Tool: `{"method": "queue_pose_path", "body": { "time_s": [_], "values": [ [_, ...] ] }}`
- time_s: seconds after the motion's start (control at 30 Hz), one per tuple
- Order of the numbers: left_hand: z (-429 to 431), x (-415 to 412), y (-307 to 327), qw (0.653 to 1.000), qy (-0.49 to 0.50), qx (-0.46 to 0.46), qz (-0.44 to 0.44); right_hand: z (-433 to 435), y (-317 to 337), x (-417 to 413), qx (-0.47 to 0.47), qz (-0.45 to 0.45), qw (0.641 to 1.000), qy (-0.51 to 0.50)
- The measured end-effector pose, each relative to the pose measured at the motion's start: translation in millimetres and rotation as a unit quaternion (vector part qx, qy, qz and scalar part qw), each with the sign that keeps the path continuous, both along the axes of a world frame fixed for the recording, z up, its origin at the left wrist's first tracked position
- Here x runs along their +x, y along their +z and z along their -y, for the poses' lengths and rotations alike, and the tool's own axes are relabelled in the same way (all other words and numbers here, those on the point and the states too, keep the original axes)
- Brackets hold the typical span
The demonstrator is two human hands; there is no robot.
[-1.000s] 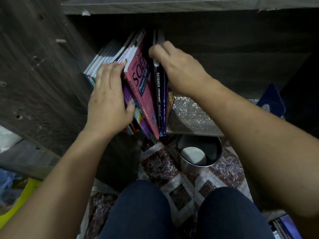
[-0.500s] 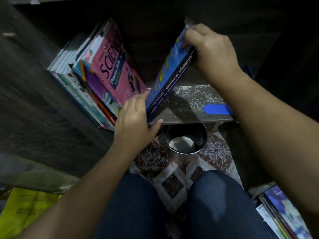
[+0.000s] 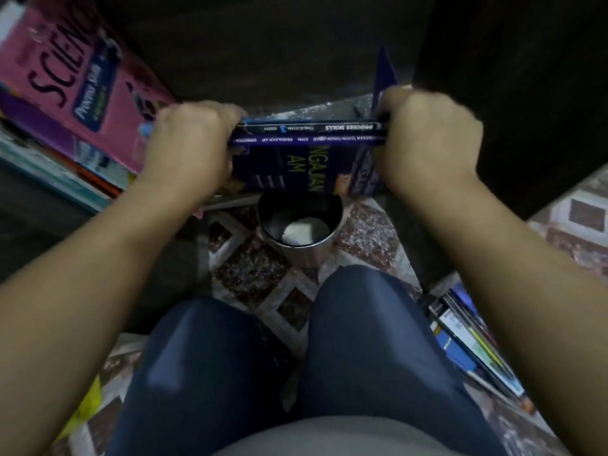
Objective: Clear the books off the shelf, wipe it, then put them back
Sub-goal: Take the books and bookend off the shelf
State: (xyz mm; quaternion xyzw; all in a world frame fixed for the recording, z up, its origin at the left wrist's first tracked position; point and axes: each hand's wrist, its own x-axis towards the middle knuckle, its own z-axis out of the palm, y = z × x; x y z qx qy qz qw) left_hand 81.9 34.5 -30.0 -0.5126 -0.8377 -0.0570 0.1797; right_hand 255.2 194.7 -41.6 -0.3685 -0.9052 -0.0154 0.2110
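Observation:
Two dark blue books [image 3: 306,149] lie sideways between my hands, spines toward me, in front of the dusty shelf board [image 3: 332,108]. My left hand [image 3: 190,149] grips their left end and my right hand [image 3: 424,139] grips their right end. A pink science book [image 3: 75,83] leans at the left on several more books [image 3: 49,172] still standing on the shelf. The rest of the shelf is dark.
A steel cup [image 3: 301,230] with something white inside stands on the patterned floor just below the held books. A stack of books [image 3: 477,350] lies on the floor at the right. My knees [image 3: 296,357] fill the foreground. Something yellow [image 3: 82,409] lies at lower left.
The dark blue books have come away from the row and turned sideways in front of the shelf. My left hand moved from their lower edge to one end; the view dropped lower.

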Motion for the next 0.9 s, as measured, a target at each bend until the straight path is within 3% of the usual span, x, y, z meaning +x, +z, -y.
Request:
{"method": "queue_pose_path", "body": {
  "time_s": [0.07,0.17,0.27,0.47,0.57,0.7,0.8,0.9],
  "values": [
    [-13,14,5,0.998,-0.034,-0.049,-0.024,8,-10,4,-0.016,0.043,0.998,0.032],
    [-32,42,5,0.988,-0.074,-0.129,-0.049,15,-21,10,-0.123,0.074,0.986,0.08],
    [-50,71,2,0.974,-0.091,-0.202,-0.043,11,-26,30,-0.164,0.102,0.978,0.075],
    [-91,118,18,0.924,-0.188,-0.318,0.103,3,-35,109,-0.218,0.135,0.966,0.023],
    [-116,156,22,0.906,-0.292,-0.272,0.139,4,-44,150,-0.225,0.155,0.961,-0.034],
    [-158,220,-1,0.884,-0.424,-0.194,0.039,6,-66,202,-0.246,0.171,0.948,-0.111],
    [-191,264,-33,0.844,-0.486,-0.214,-0.075,8,-90,237,-0.25,0.172,0.939,-0.165],
    [-220,290,-62,0.818,-0.494,-0.265,-0.127,3,-110,270,-0.242,0.182,0.933,-0.197]
  ]
}}
